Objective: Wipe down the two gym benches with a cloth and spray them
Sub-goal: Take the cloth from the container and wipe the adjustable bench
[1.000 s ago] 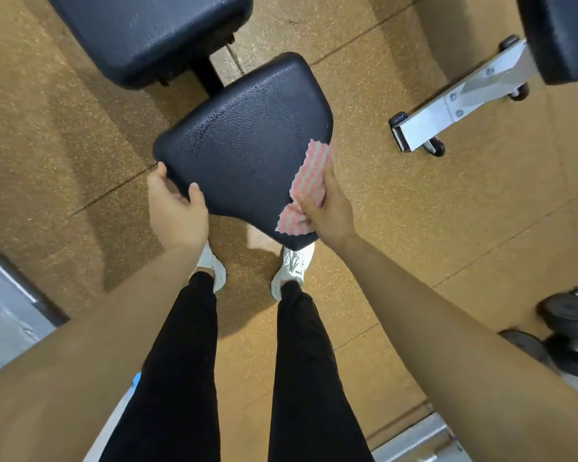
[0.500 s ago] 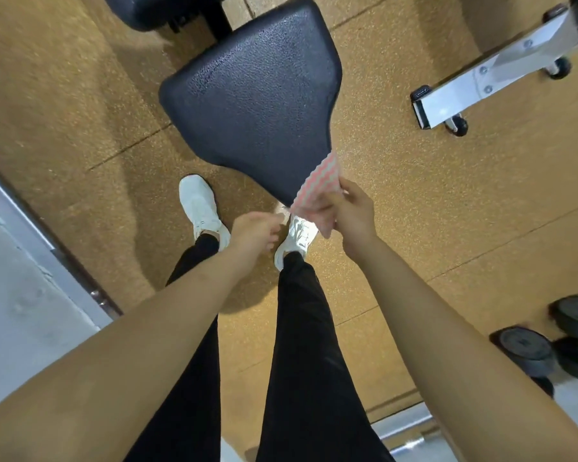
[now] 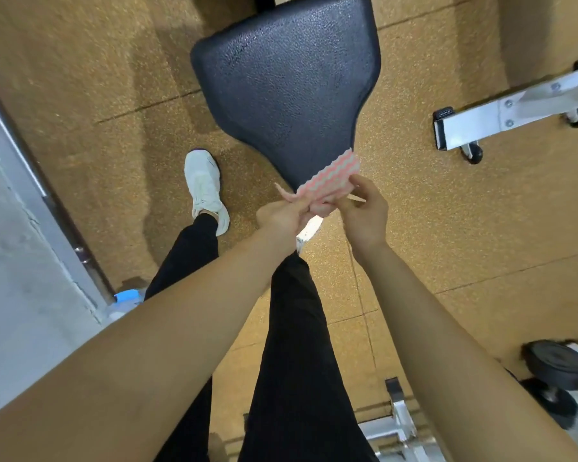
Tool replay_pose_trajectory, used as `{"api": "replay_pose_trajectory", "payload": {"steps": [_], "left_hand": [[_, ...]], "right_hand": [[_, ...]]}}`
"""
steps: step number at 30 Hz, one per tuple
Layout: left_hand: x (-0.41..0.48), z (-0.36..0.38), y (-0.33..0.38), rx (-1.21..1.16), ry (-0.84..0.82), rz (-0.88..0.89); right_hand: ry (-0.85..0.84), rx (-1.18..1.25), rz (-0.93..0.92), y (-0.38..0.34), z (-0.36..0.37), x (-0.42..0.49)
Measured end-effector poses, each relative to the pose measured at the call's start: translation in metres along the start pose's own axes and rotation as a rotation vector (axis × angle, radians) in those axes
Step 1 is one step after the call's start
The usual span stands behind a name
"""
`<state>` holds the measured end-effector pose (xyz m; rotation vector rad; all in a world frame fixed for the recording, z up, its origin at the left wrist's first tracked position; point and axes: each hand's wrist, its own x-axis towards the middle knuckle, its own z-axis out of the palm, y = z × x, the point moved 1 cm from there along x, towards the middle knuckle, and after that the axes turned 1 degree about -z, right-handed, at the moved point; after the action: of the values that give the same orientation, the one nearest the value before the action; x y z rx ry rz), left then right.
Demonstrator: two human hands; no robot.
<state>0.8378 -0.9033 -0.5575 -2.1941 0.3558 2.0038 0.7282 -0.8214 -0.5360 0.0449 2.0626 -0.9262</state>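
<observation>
A black padded bench seat fills the upper middle of the head view, its narrow end pointing toward me. Just below that narrow end, a pink and white patterned cloth is held up off the pad between both hands. My left hand pinches the cloth's lower left edge. My right hand grips its right side with curled fingers. The white metal foot of a second bench with small wheels shows at the right edge.
I stand on tan rubber flooring, my white shoe left of the seat. A grey wall or door frame runs down the left. A blue-capped bottle sits by it. Black dumbbells and a metal rack lie at the lower right.
My left hand left the seat's edge and came across to the cloth. My right hand lifted the cloth off the pad. The view dropped, so the seat now sits higher in frame.
</observation>
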Motion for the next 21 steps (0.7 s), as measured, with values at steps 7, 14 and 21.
{"api": "replay_pose_trajectory", "payload": {"steps": [7, 14, 21], "left_hand": [[0.013, -0.051, 0.073, -0.050, 0.068, 0.254], [0.032, -0.078, 0.108, -0.336, 0.007, 0.238], [0.039, -0.089, 0.180, -0.241, 0.065, 0.355]], "right_hand": [[-0.102, -0.709, -0.589, -0.003, 0.034, -0.009], [-0.262, -0.945, -0.817, -0.028, 0.061, 0.006], [-0.317, -1.049, -0.917, -0.076, 0.111, 0.039]]}}
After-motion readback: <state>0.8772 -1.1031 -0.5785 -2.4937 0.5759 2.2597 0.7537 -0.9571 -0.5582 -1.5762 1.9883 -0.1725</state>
